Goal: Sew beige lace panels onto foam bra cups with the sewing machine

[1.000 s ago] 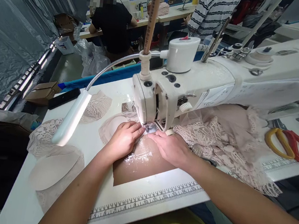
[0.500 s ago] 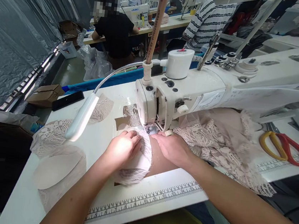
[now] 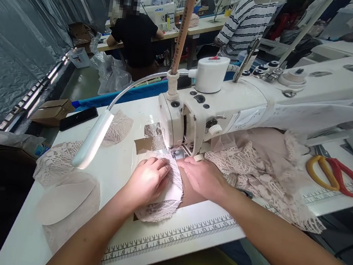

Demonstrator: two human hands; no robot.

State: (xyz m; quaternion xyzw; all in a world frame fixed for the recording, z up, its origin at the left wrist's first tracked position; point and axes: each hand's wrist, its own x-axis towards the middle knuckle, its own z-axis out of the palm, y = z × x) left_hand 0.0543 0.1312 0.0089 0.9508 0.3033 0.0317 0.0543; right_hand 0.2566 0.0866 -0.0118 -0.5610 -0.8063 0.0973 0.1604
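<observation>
A pale pink lace piece with a white layer (image 3: pixel 172 193) lies beneath the needle area of the white sewing machine (image 3: pixel 211 106). My left hand (image 3: pixel 149 179) rests on it with bent fingers pressed together, holding it against the table. Its upper edge reaches the presser foot (image 3: pixel 179 153), where small details are hard to make out. Just right of the foot, my right hand (image 3: pixel 203 178) lies palm down, fingers stretched out over a smooth brown surface (image 3: pixel 190 195) beside the lace. Its thumb is mostly hidden.
Cut lace pieces (image 3: pixel 56 161) and a beige oval piece (image 3: pixel 63 204) lie left, near a lamp (image 3: pixel 94 140) and a black phone (image 3: pixel 78 119). Gathered lace fabric (image 3: pixel 255 171) and scissors (image 3: pixel 337 176) are right. A printed ruler (image 3: pixel 171 238) follows the front edge. Two people sit beyond.
The lace piece has turned slightly, its lower edge shifting right and toward me. My left hand has moved a little right with it. My right hand's fingers have flattened.
</observation>
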